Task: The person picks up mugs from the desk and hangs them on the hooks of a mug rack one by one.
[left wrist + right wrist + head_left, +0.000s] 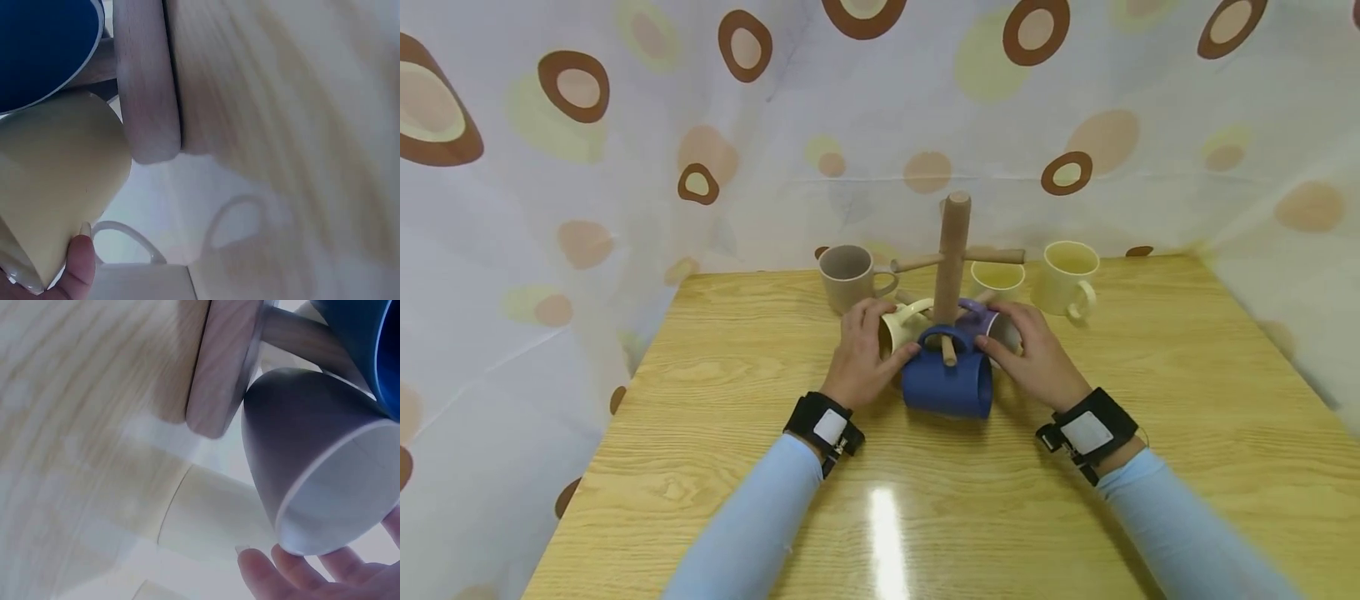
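A wooden mug tree stands mid-table with a blue mug, a cream mug and a purple mug hanging sideways on its lower pegs. My left hand grips the cream mug at its open end, thumb reaching toward the blue mug. On the other side my right hand holds the purple mug, fingers at its rim and thumb near its handle. The blue mug hangs in front by its handle, between both hands. Part of the left fingers is hidden behind the cream mug.
Behind the left hand a grey-brown mug stands upright. Two pale yellow mugs stand at the back right, one partly behind the tree, the other farther right. The tree's upper pegs stick out bare. A patterned curtain hangs behind the table.
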Action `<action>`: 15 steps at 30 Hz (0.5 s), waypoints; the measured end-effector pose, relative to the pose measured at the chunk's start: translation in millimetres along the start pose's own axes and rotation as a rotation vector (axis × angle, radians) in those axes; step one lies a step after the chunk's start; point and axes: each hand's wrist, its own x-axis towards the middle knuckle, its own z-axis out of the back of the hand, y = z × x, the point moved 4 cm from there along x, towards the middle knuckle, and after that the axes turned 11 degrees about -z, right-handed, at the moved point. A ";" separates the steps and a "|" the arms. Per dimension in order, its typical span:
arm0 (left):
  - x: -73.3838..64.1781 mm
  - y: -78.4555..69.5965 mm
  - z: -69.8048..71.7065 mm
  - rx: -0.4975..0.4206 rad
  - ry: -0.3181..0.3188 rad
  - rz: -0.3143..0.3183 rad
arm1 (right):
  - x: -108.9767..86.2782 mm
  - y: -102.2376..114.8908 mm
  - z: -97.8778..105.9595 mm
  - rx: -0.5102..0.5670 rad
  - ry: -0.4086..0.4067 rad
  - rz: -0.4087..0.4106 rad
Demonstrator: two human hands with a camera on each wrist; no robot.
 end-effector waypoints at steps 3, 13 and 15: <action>-2.0 -1.3 -1.3 -0.033 -0.044 0.004 | 0.7 -0.1 2.6 -0.032 0.026 -0.015; -3.5 -6.4 -3.6 -0.164 -0.080 0.044 | 21.8 -3.4 39.9 -0.099 -0.101 -0.052; -3.7 -6.1 -2.7 -0.193 -0.074 0.065 | 36.0 -7.5 58.6 -0.141 -0.167 -0.075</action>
